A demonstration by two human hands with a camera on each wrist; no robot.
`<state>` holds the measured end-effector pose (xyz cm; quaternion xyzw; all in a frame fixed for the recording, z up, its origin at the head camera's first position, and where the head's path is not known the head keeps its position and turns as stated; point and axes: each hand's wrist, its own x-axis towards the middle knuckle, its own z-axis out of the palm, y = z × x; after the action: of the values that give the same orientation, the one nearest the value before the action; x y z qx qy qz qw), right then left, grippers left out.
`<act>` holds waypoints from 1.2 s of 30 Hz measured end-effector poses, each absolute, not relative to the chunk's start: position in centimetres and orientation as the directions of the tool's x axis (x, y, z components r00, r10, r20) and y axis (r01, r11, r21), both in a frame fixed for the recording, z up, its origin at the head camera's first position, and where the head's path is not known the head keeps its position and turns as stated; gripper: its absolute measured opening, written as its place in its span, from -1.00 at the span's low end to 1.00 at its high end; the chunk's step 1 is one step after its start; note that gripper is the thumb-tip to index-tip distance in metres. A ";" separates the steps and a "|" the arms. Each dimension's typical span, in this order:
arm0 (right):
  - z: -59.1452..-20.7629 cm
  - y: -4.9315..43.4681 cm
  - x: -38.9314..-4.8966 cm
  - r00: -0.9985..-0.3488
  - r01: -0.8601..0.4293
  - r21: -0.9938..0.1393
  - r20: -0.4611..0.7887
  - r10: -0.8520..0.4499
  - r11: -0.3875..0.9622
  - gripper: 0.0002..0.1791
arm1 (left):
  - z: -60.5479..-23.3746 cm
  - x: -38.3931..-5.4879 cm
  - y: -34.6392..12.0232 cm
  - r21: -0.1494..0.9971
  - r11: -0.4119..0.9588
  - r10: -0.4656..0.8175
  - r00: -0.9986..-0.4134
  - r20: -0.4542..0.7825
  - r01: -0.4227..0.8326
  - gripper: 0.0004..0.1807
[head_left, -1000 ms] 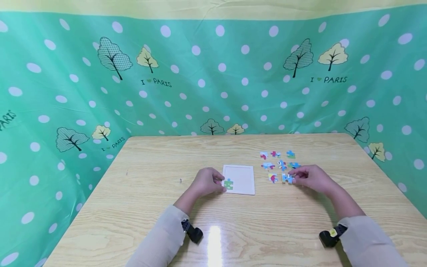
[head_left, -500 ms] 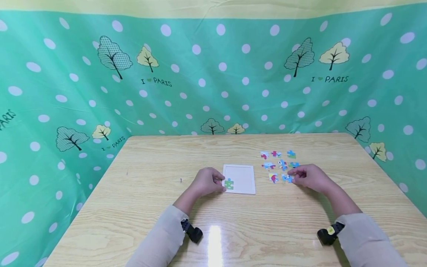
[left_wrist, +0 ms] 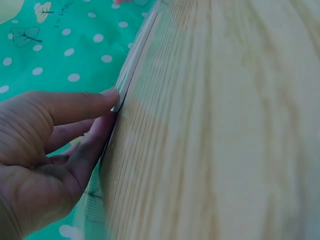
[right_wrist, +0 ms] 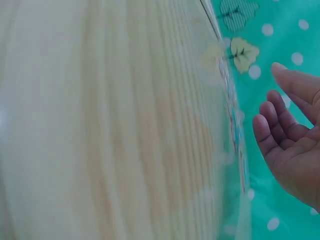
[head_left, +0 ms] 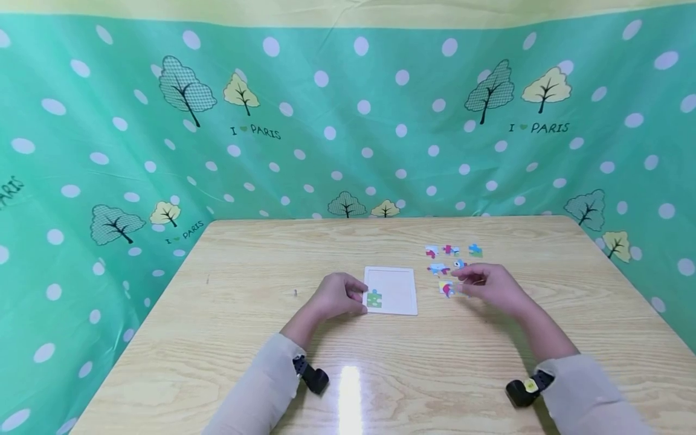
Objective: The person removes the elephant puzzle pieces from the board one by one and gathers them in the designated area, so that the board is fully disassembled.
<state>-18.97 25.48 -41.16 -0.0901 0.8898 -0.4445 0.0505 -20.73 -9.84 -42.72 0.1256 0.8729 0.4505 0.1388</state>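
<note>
My left hand [head_left: 338, 295] holds the left edge of a square white puzzle tray [head_left: 399, 305], its thumb and fingers at the rim. In the left wrist view the left hand [left_wrist: 55, 145] pinches the tray's thin edge [left_wrist: 131, 75]. One green jigsaw piece [head_left: 374, 299] lies in the tray's lower left corner. My right hand [head_left: 492, 287] hovers over the loose pieces, nearest a yellow and red jigsaw piece [head_left: 446, 289]; it hides some pieces behind it. The right wrist view shows the right hand [right_wrist: 295, 130] with loosely bent fingers and nothing between them.
Behind the right hand lie a red and white piece [head_left: 432, 251], a red piece [head_left: 449, 249], a blue and green piece [head_left: 475, 250] and a pale blue piece [head_left: 437, 269]. A tiny dark object [head_left: 295, 292] sits left of the left hand. A polka-dot curtain [head_left: 304, 121] hangs behind the table.
My right hand has moved left from the blue piece at the front right of the loose pieces towards the yellow and red one. The left hand stays at the tray.
</note>
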 end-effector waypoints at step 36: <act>-41.4 12.9 -21.1 -0.864 -0.284 -0.710 -0.102 -0.493 0.644 -0.65 | -41.5 -24.9 -9.7 0.639 0.668 0.575 -0.810 -0.118 0.382 0.01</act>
<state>-21.11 12.89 -41.38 -0.2170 0.8951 -0.3617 0.1444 -24.94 -9.72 -41.54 0.2659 0.8998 0.3086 0.1565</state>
